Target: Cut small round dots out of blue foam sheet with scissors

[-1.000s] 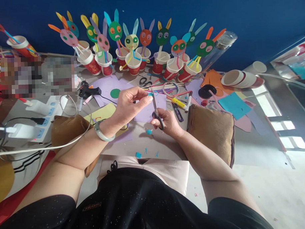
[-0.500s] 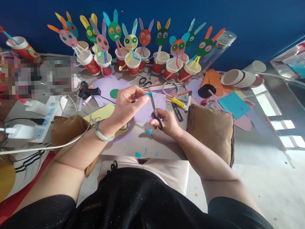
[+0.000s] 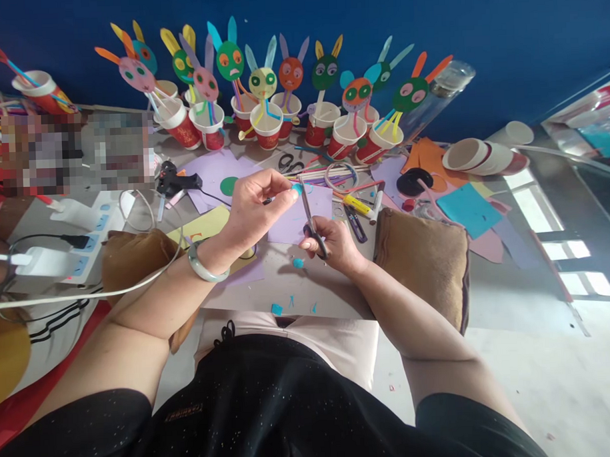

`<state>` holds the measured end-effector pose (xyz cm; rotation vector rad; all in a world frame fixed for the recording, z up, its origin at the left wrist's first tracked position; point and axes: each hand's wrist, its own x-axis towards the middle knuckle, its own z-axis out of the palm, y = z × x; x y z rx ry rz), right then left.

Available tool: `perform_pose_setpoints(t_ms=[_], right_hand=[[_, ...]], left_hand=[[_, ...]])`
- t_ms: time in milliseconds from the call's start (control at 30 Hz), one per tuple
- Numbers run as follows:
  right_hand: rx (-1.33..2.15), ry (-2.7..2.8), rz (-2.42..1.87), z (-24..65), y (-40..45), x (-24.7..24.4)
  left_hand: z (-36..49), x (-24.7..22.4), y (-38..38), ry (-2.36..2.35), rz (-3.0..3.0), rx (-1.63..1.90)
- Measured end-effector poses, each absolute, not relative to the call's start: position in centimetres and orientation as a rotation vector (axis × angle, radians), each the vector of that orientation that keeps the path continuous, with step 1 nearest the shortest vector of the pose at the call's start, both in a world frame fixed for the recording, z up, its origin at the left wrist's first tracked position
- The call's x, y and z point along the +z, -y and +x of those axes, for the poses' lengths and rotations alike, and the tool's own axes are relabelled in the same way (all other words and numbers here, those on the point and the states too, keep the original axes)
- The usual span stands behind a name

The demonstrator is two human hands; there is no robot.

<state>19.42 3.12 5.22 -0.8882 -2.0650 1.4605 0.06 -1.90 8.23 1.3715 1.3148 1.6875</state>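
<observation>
Between the thumb and fingers of my left hand [image 3: 264, 204] is a small piece of blue paper [image 3: 297, 189]. My right hand [image 3: 335, 244] is wrapped round the handles of black-handled scissors [image 3: 312, 228], their blades pointing up and away from me. The blade tips are at the edge of the blue paper. Below my hands a small blue paper disc [image 3: 298, 263] lies on the table [image 3: 332, 291], with a blue square [image 3: 276, 309] and thin blue offcuts near the front edge. Under the blades lies a purple paper sheet [image 3: 289, 226].
Paper cups [image 3: 266, 133] with rabbit-faced paper figures line the back wall. A black glue gun [image 3: 176, 183] and power strip [image 3: 92, 239] are left, with a white cable [image 3: 151, 282] crossing there. A brown cushion [image 3: 421, 261], utility knife [image 3: 355, 225] and blue paper [image 3: 468, 209] are right.
Both hands, the scissors and the blue paper stay nearly in place. The whole view has shifted very slightly.
</observation>
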Motion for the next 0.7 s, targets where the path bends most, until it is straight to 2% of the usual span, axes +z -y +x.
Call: perform_pose_setpoints(t_ms=[700], right_hand=[[1.450, 2.082, -0.878, 19.41, -3.16, 5.23]], left_hand=[[0.07, 8.08, 1.76, -1.332, 1.364, 1.702]])
